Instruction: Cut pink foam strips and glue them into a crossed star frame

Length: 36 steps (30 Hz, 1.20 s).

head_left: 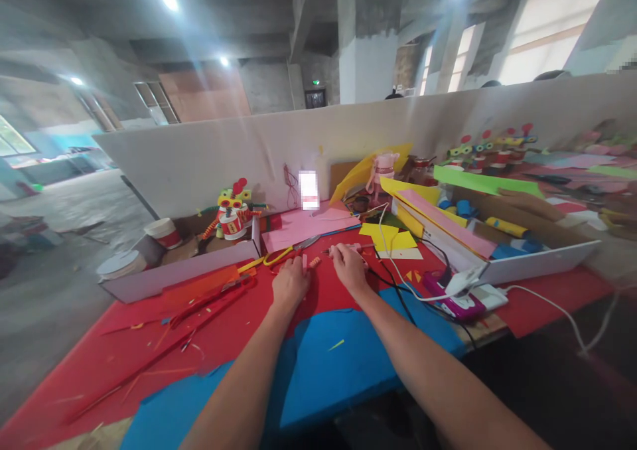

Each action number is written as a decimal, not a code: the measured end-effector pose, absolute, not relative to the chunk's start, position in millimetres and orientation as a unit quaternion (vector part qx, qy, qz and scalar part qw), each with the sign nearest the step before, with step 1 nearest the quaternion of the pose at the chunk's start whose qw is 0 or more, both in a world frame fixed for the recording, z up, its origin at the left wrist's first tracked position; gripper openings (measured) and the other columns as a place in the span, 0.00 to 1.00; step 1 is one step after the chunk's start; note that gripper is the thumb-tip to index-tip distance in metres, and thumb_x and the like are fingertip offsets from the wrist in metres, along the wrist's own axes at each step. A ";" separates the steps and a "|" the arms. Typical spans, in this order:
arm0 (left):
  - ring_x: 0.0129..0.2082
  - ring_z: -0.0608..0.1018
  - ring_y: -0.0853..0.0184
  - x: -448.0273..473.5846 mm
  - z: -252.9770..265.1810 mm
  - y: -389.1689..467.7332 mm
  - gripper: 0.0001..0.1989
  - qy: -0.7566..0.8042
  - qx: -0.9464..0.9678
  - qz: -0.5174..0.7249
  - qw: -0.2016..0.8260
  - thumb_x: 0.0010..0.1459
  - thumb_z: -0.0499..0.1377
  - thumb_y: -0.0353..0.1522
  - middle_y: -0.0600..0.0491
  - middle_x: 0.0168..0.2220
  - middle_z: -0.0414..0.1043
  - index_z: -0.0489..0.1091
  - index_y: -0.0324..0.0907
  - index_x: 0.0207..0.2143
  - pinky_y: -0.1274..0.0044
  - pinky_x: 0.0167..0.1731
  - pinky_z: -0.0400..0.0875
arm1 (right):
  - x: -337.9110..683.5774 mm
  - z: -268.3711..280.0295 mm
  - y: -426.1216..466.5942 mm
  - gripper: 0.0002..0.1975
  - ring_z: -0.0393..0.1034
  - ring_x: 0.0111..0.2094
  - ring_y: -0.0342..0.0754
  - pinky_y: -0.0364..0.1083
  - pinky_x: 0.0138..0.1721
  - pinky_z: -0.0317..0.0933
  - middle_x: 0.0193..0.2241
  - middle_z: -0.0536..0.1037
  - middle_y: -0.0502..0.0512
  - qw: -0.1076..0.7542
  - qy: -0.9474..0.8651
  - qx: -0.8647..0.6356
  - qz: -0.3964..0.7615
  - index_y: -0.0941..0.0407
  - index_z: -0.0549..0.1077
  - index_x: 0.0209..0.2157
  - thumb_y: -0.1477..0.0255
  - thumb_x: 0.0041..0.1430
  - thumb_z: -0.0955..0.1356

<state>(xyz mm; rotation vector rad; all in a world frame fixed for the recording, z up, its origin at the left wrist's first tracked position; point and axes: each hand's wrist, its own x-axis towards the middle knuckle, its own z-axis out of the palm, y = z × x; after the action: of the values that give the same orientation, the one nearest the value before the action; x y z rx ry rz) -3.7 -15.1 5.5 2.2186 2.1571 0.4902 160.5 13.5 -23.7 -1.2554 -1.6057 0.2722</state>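
Observation:
My left hand is closed, its fingers pinched at a small folded orange paper strip that sticks out to the right. Just across from it, my right hand wraps round a pink glue gun, partly hidden by the fingers. The gun's narrow tip points left toward the strip. Beside my left hand lie scissors with yellow handles, blades toward the back. Red paper covers the table under both hands, with a blue sheet nearer me.
At the left, a shallow box holds a paper-cup robot figure and a white tape roll. An open box with blue and yellow rolls stands right. Cables run around a purple power strip. Yellow paper lies behind my right hand.

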 end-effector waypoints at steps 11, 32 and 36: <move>0.45 0.73 0.57 13.3 10.2 8.5 0.11 0.638 0.755 0.136 -0.056 0.63 0.53 0.33 0.41 0.41 0.72 0.74 0.39 0.35 0.72 0.42 0.65 | 151.7 -26.2 11.6 0.09 0.73 0.37 0.49 0.43 0.39 0.62 0.33 0.80 0.54 0.487 -0.729 -0.471 0.096 0.54 0.71 0.35 0.76 0.63 0.61; 0.39 0.78 0.60 -46.0 33.9 65.6 0.13 0.721 0.676 0.144 -0.041 0.62 0.54 0.39 0.47 0.37 0.78 0.74 0.41 0.36 0.75 0.36 0.66 | 145.2 -18.1 2.9 0.15 0.67 0.26 0.45 0.43 0.26 0.45 0.24 0.76 0.52 0.422 -0.736 -0.508 0.148 0.56 0.70 0.26 0.67 0.67 0.62; 0.40 0.78 0.62 -26.5 28.0 72.9 0.13 0.712 0.681 0.170 -0.028 0.64 0.52 0.38 0.46 0.39 0.78 0.72 0.41 0.38 0.75 0.37 0.66 | 146.0 -21.4 5.0 0.06 0.70 0.29 0.45 0.42 0.28 0.49 0.27 0.78 0.53 0.449 -0.720 -0.499 0.177 0.56 0.70 0.33 0.73 0.64 0.63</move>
<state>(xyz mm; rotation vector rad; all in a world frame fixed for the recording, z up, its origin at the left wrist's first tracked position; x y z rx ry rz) -26.5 72.9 28.0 2.1780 2.2768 0.5439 146.0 5.0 -21.4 -1.2332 -1.7800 0.4389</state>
